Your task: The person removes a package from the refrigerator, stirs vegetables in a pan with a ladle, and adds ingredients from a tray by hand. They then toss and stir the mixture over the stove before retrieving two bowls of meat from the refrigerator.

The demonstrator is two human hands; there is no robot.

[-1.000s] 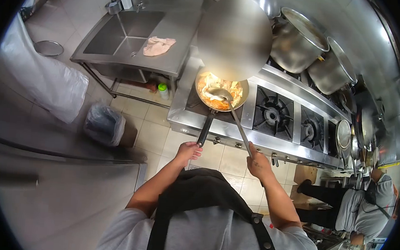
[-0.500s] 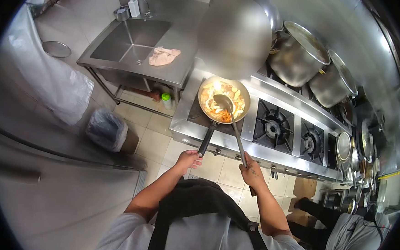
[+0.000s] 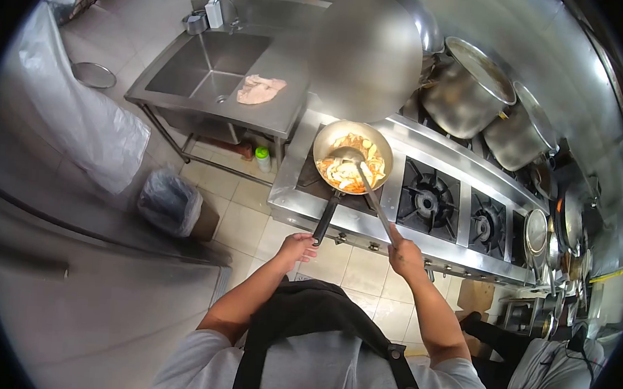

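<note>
A steel frying pan [image 3: 327, 140] sits on the leftmost burner of a steel range [image 3: 458, 239], filled with orange and pale food [image 3: 350, 174]. My left hand [image 3: 296, 248] is closed around the end of the pan's black handle [image 3: 325, 220]. A long metal ladle [image 3: 364, 180] is gripped by its handle in my right hand [image 3: 405, 256]. The ladle's bowl rests in the food near the pan's middle.
Two big steel pots [image 3: 468, 83] stand at the back of the range; two unlit burners [image 3: 425, 198] lie right of the pan. To the left is a steel sink [image 3: 205, 70] with a cloth [image 3: 261, 89]. A bagged bin [image 3: 170, 201] stands on the floor. Another person [image 3: 550, 380] crouches at lower right.
The ladle's bowl has drawn nearer through the food and the food has shifted toward the pan's near side. My right hand rose slightly. My left hand stays on the handle.
</note>
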